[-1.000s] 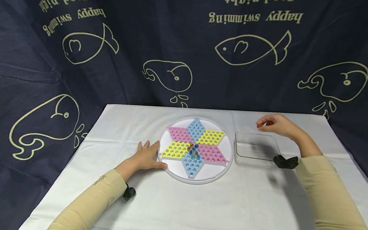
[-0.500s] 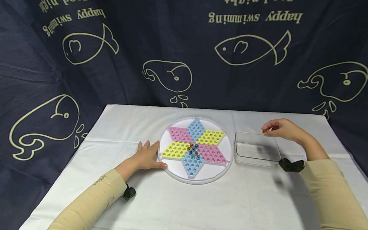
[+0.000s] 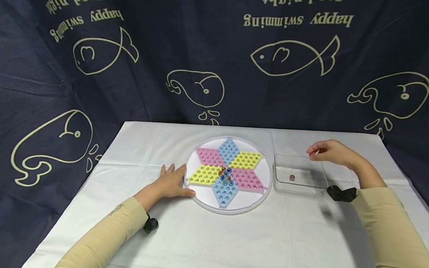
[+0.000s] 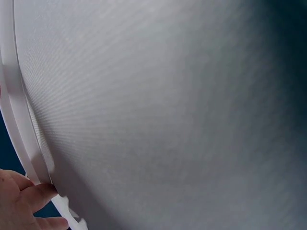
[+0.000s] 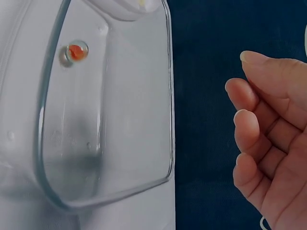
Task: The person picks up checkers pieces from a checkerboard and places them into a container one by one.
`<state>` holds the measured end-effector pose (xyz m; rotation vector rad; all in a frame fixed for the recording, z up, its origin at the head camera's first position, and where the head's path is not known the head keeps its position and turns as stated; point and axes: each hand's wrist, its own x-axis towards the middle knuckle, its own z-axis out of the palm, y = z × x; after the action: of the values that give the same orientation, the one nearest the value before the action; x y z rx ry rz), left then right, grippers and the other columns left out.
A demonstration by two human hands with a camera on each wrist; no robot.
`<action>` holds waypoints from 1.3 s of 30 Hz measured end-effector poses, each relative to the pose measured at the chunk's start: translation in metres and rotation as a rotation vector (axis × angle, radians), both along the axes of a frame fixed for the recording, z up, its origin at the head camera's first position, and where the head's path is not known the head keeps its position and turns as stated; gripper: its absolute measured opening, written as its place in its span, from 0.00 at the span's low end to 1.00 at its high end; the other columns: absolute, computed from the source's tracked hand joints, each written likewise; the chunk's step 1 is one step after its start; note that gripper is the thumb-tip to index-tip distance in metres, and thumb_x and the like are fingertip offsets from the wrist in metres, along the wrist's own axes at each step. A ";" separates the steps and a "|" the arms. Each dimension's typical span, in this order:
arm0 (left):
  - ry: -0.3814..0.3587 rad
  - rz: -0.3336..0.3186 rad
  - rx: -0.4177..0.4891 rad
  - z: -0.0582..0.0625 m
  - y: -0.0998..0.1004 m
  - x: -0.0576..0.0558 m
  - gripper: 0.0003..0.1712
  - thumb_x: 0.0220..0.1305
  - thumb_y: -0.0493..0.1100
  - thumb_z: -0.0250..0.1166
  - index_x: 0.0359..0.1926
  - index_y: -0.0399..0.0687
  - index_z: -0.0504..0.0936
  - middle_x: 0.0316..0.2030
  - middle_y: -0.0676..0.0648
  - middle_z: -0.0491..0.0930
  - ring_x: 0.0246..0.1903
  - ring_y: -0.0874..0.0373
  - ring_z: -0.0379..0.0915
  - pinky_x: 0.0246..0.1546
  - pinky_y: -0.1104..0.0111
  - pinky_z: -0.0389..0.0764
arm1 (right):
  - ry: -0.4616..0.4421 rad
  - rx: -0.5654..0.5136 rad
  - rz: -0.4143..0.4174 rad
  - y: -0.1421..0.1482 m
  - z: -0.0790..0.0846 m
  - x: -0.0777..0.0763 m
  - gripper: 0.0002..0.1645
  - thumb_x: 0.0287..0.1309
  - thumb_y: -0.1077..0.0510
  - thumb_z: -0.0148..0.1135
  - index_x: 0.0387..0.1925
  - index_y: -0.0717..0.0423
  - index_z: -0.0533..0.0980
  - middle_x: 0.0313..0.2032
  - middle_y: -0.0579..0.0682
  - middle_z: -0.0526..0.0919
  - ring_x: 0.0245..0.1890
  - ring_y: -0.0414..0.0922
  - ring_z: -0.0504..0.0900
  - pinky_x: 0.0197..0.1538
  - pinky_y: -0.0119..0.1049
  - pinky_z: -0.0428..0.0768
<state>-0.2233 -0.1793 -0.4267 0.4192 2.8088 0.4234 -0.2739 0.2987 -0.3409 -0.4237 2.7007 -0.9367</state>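
Observation:
My left hand (image 3: pixel 168 184) lies with spread fingers at the left rim of a round white Chinese checkers board (image 3: pixel 247 200). In the left wrist view, its fingers (image 4: pixel 38 196) touch the board's edge. Several blue and orange-red marbles (image 3: pixel 228 170) cluster at the centre of the coloured star. To the right, my right hand (image 3: pixel 329 151) hovers over the far right corner of a clear rectangular container (image 3: pixel 284 170). Its fingers are loosely curled, with nothing between thumb and fingertips in the right wrist view. A clear marble (image 5: pixel 76 51) with an orange-red core sits on the container's floor.
A white cloth (image 3: pixel 235 250) covers the table under everything. Behind it hangs a dark blue curtain (image 3: pixel 155 26) printed with fish and whales. Black wrist cameras (image 3: pixel 341 193) are strapped beneath both sleeves.
My right hand has shifted slightly right and toward me and let go of the red marble, which now lies in the container. The left hand and the board have stayed put.

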 end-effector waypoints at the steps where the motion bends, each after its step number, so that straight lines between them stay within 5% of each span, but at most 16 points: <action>1: -0.001 0.001 0.001 0.000 0.000 0.000 0.62 0.46 0.69 0.64 0.69 0.35 0.48 0.68 0.37 0.51 0.67 0.33 0.35 0.64 0.43 0.28 | 0.005 -0.004 0.006 -0.001 0.000 0.000 0.17 0.56 0.58 0.61 0.43 0.67 0.76 0.35 0.49 0.81 0.32 0.37 0.74 0.37 0.33 0.75; 12: -0.003 0.008 0.004 0.000 -0.001 0.000 0.63 0.45 0.70 0.64 0.69 0.35 0.48 0.68 0.38 0.51 0.67 0.34 0.35 0.64 0.44 0.27 | 0.013 -0.089 0.048 -0.025 -0.001 -0.006 0.19 0.54 0.57 0.63 0.44 0.66 0.76 0.33 0.46 0.80 0.31 0.35 0.74 0.35 0.31 0.74; 39: -0.016 0.006 0.008 0.001 -0.001 0.000 0.63 0.45 0.69 0.64 0.69 0.35 0.46 0.69 0.38 0.49 0.68 0.34 0.34 0.64 0.44 0.26 | -0.058 -0.303 0.140 -0.113 -0.028 -0.018 0.24 0.53 0.60 0.63 0.49 0.70 0.73 0.46 0.64 0.77 0.36 0.41 0.73 0.39 0.31 0.73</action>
<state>-0.2231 -0.1798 -0.4253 0.4079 2.7948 0.4377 -0.2916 0.1860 -0.3691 -0.6250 2.4448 -1.2985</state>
